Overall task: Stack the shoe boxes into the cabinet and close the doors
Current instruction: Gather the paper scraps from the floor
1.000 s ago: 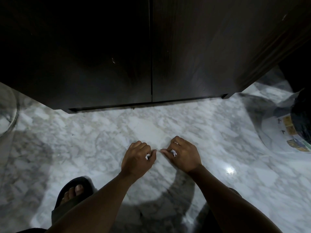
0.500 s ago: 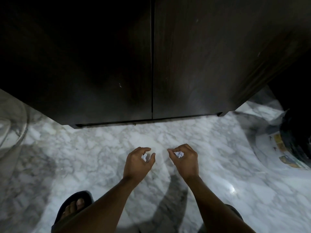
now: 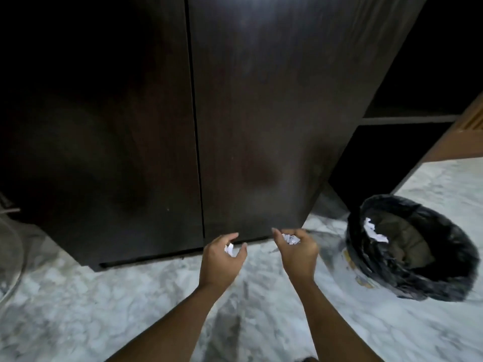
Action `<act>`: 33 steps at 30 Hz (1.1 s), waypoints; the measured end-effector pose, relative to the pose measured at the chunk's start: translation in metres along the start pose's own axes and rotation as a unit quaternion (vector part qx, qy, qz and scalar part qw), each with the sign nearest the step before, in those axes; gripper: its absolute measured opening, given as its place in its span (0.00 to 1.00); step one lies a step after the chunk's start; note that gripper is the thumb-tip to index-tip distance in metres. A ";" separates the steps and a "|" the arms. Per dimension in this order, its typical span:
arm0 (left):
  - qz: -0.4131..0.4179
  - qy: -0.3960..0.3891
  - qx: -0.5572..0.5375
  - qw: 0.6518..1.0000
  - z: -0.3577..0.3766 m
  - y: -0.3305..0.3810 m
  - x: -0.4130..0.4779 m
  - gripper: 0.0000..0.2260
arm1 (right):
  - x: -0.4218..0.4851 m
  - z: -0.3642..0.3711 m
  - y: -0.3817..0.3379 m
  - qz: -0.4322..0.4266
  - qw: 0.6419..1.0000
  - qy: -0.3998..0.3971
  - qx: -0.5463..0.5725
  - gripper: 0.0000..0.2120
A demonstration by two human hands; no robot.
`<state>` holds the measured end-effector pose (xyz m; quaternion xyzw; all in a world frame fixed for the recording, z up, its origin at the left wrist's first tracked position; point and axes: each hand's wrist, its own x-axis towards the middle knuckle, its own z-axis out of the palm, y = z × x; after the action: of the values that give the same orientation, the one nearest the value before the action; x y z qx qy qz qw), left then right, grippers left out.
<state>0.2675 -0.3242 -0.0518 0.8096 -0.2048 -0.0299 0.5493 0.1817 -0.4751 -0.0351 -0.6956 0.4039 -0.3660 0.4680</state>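
Note:
The dark wooden cabinet (image 3: 261, 126) fills the upper view, and both its doors are shut, with a thin seam between them. No shoe boxes are in sight. My left hand (image 3: 222, 259) hovers above the marble floor in front of the cabinet's base, fingers curled around a small white paper scrap (image 3: 230, 249). My right hand (image 3: 298, 253) is beside it, curled around a crumpled white paper piece (image 3: 290, 239).
A bin lined with a black bag (image 3: 444, 257) stands on the floor at the right, with white paper (image 3: 373, 231) inside. Dark open shelves (image 3: 407, 118) sit right of the cabinet. A clear rounded object (image 3: 10, 244) is at the left edge.
My view has tilted up and to the right, bringing the bin and more of the cabinet into sight. Both hands lifted off the floor with the paper bits in them.

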 end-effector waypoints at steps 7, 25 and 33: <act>0.127 -0.001 -0.060 0.990 0.062 0.150 0.023 0.17 | 0.076 -0.131 -0.102 -0.130 0.987 0.091 -0.031 0.08; 0.098 -0.193 -0.099 0.971 0.293 0.260 -0.006 0.23 | 0.169 -0.301 0.003 -0.039 0.985 0.088 -0.141 0.10; 0.048 -0.210 -0.124 0.969 0.332 0.241 -0.023 0.16 | 0.161 -0.313 0.017 0.057 0.998 0.005 0.007 0.29</act>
<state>0.0837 -0.6830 0.0306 0.7000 -0.3485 -0.1979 0.5911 -0.0343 -0.7362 0.0620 -0.6662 0.4424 -0.3454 0.4911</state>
